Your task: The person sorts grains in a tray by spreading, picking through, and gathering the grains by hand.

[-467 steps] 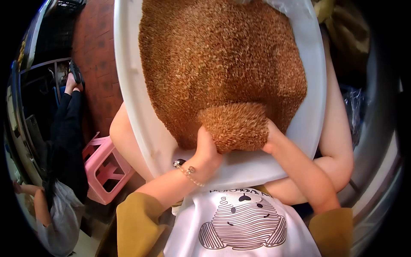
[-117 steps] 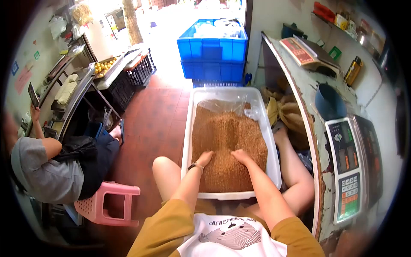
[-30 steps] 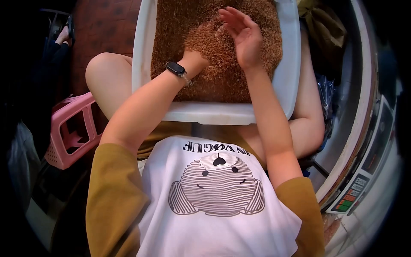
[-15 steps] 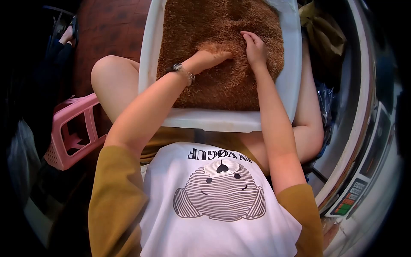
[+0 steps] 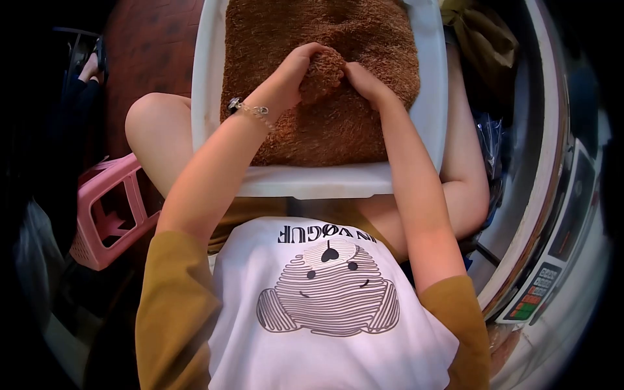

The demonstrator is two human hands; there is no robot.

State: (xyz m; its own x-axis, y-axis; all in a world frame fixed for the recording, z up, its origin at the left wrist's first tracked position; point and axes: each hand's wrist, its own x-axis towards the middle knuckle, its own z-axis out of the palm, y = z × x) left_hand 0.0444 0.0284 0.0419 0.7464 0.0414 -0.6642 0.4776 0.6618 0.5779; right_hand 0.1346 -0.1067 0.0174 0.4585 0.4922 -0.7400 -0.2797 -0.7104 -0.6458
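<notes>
Reddish-brown grains [image 5: 260, 32], rice-like in shape, fill a white plastic tray [image 5: 209, 84] across my lap. My left hand [image 5: 290, 75], with a bracelet at the wrist, is curled around a heaped handful of grains [image 5: 323, 75] above the bed of grains. Against the right side of that handful rest the fingertips of my right hand [image 5: 364, 84]. Its fingers are pressed together, and whatever lies between their tips is too small to make out.
On the left a pink plastic stool [image 5: 97, 221] stands on the red tiled floor [image 5: 153, 45]. Another person's foot [image 5: 90, 67] shows at the upper left. To the right are a brown sack [image 5: 484, 42], dark plastic bags and a counter-top scale [image 5: 539, 286].
My left hand has risen from the grains and now cups a handful. The right hand has moved left and down to meet it. The view has shifted slightly.
</notes>
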